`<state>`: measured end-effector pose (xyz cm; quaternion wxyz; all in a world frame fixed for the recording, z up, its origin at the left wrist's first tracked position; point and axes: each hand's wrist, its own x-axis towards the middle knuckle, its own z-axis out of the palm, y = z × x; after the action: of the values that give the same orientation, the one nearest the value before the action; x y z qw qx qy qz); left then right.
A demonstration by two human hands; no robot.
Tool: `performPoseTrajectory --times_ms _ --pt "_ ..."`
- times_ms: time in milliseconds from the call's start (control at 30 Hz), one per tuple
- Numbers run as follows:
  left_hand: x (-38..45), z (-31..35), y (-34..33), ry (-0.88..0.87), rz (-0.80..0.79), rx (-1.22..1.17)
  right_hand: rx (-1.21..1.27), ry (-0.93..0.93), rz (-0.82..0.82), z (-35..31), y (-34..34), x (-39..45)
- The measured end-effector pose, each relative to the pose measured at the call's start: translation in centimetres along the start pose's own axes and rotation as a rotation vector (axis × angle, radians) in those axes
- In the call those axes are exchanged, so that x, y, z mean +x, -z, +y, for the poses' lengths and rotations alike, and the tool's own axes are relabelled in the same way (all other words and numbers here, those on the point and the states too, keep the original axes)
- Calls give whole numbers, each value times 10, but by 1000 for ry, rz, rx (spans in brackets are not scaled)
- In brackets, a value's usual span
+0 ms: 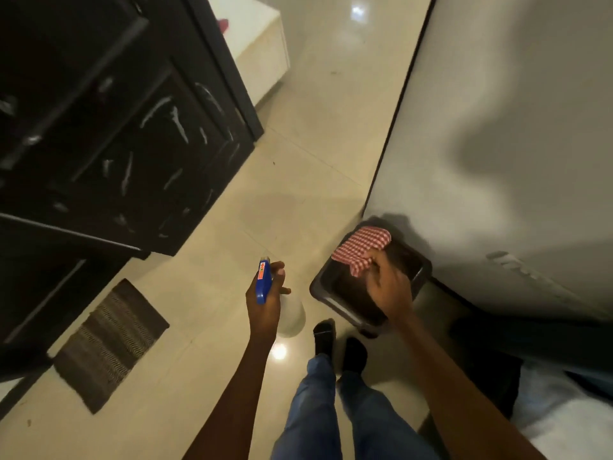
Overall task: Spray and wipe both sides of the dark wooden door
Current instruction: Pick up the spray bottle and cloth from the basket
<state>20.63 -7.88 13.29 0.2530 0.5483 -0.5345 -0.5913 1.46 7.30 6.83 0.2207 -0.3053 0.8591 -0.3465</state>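
Both grips were full: left hand (265, 293) was curled round a spray bottle (285, 310), w/ its blue trigger head (261, 280) up top & the white body below the fingers; right hand (388, 287) pinched a red-and-white checked cloth (360, 247), which draped fwd from the fingertips.

Dark wooden door (116, 127) filled the upper left of the view, panelled, standing open at an angle to the pale wall (514, 111) on the right. Pale streaks & smears ran across its lower panels, some long & slanted, others short dabs. Its bottom edge sat just above the glossy cream floor (298, 161), which caught a couple of bright light spots.

White cabinet (262, 51) stood beyond the door's far edge, something pink on top, too blurred to ID. Brown striped mat (109, 343) lay on the floor at lower left, beside the door's near end.

Dark rectangular bin (318, 290) stood against the wall base, right under the right hand; cloth hung over its far rim. Can't tell if cloth actually touched the rim.

Person's legs in blue jeans (315, 410) & dark socks (325, 336) showed at bottom centre, near the bin. Spray bottle was held well apart from the door, nozzle pointing roughly twd it.
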Motion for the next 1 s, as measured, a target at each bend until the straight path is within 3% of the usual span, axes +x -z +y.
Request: performPoseTrajectory --times_ms 133,267,500,567,700,867,1000 --pt "-5 36 25 -18 117 -71 170 117 41 -88 44 15" --pt "8 81 48 -98 222 -147 348 108 61 -172 48 46" --pt "70 178 106 -186 327 -177 1137 -397 -222 -276 -5 104" --pt "94 213 131 -243 358 -199 1313 -455 -270 -311 -21 119" --pt "141 287 178 -360 372 -159 1598 -394 -349 -390 -39 154" --pt "197 390 234 -462 345 -190 1710 -247 -392 -486 -61 192" --pt "226 463 265 -527 309 -214 1571 -342 -404 -556 -70 221"
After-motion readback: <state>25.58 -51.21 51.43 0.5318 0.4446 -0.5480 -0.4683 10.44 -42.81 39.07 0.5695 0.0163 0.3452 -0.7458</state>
